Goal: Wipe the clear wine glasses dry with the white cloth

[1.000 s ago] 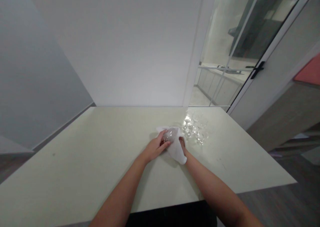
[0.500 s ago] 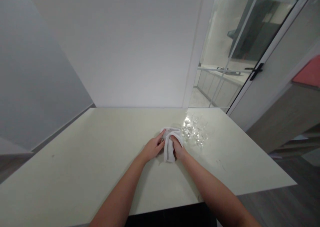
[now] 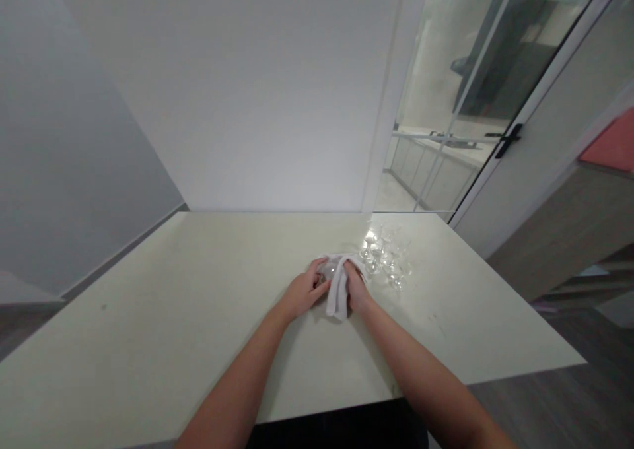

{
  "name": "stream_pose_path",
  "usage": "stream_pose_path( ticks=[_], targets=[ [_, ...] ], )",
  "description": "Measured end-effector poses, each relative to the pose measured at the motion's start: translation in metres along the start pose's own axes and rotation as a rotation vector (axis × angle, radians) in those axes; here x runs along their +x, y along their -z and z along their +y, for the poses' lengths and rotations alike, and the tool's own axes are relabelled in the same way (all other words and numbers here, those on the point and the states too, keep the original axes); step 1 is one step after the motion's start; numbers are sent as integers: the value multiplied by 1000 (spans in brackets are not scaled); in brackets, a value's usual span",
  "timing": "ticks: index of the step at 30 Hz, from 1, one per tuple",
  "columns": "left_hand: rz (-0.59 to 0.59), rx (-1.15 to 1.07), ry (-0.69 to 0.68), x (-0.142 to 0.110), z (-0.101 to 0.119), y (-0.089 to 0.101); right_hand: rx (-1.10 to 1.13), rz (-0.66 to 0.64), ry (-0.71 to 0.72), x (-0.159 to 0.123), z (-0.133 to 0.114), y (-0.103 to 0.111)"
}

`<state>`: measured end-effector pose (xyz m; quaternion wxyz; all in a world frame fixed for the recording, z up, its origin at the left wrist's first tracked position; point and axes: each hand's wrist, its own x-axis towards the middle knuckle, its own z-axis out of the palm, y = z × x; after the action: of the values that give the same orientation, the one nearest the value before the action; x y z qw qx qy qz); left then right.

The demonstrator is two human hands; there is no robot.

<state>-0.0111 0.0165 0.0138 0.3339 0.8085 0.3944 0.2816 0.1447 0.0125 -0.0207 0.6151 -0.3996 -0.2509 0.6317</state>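
Near the middle of the white table, my left hand (image 3: 303,292) is closed around a clear drinking glass (image 3: 327,271), whose lower parts are hidden by fingers and cloth. My right hand (image 3: 357,289) grips a white cloth (image 3: 337,296) against the glass, and one end of the cloth hangs down toward me. Just right of the cloth stands a group of several clear stemmed glasses (image 3: 384,256), close together; their outlines overlap and are hard to separate.
The white table (image 3: 163,343) reaches back to a white wall panel (image 3: 272,105). A glazed door with a black handle (image 3: 508,138) stands at the right. Beyond the table's right edge is a wooden shelf unit (image 3: 569,218) with a red object (image 3: 611,142) on top.
The right hand has shifted the cloth slightly to the right, and more of the clear glass shows beside my left fingers. The stemmed glasses stay where they were.
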Motion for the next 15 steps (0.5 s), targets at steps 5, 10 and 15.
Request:
stream_pose_path(
  ticks=[5,10,15],
  targets=[
    [8,-181,27,3,-1,-1,-80,32,-20,-3,10,2],
    [41,-295,0,7,-3,-4,-60,71,43,-4,11,2],
    [98,-255,-8,6,-7,-10,58,109,-39,2,4,0]
  ],
)
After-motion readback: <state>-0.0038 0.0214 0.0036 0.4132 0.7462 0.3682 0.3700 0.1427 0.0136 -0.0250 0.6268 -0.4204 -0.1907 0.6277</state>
